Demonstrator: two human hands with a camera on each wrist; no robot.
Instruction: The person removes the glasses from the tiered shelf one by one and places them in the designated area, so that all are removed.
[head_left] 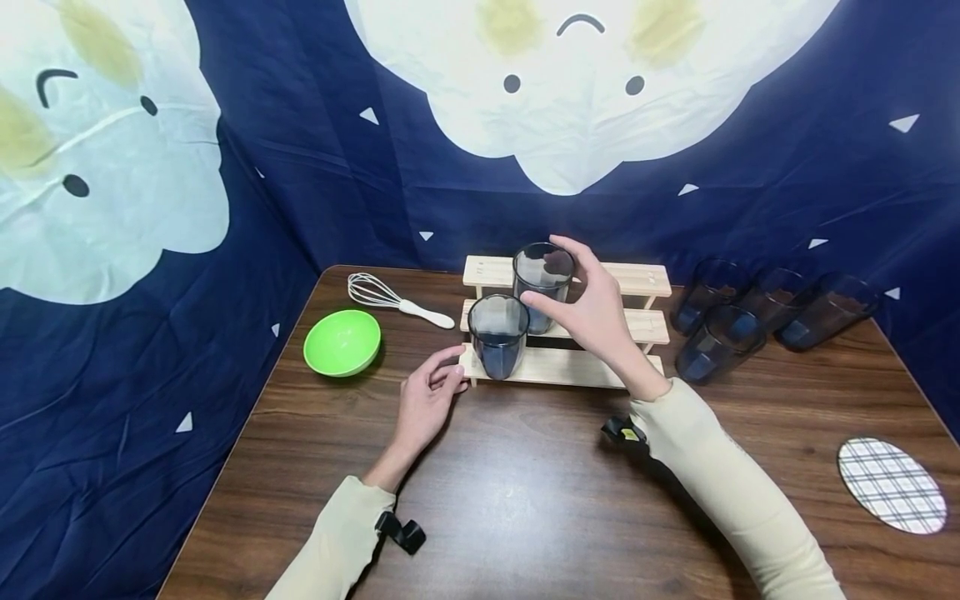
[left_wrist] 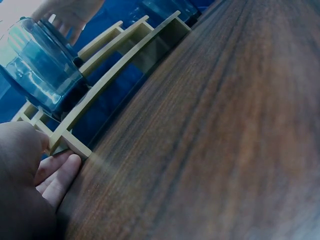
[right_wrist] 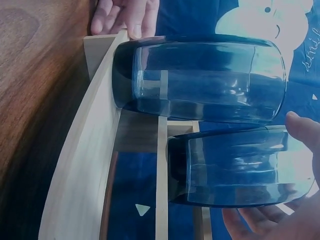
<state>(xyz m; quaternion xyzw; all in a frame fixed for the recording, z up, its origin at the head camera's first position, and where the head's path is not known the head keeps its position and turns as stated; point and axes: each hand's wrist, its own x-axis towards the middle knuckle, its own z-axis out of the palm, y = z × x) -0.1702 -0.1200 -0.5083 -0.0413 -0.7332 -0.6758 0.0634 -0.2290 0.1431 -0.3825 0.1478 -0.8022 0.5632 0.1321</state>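
Note:
A three-tier wooden rack (head_left: 577,367) stands on the table. One dark, see-through glass (head_left: 498,329) sits upright at the left of its lowest tier. Around the upper part of a second such glass (right_wrist: 235,167) my right hand (head_left: 598,321) curls its thumb and fingers; that glass is upright with its base at the middle tier, though contact there is hard to tell. My left hand (head_left: 426,406) grips the left end of the lowest tier, with fingers below the board in the left wrist view. Part of its grip is hidden by the rack.
Several more dark glasses (head_left: 716,346) stand grouped right of the rack. On the left are a white whisk (head_left: 408,307) and a green bowl (head_left: 342,343). A checked oval mat (head_left: 892,485) lies at the right. Blue patterned cloth (head_left: 315,167) hangs behind the table.

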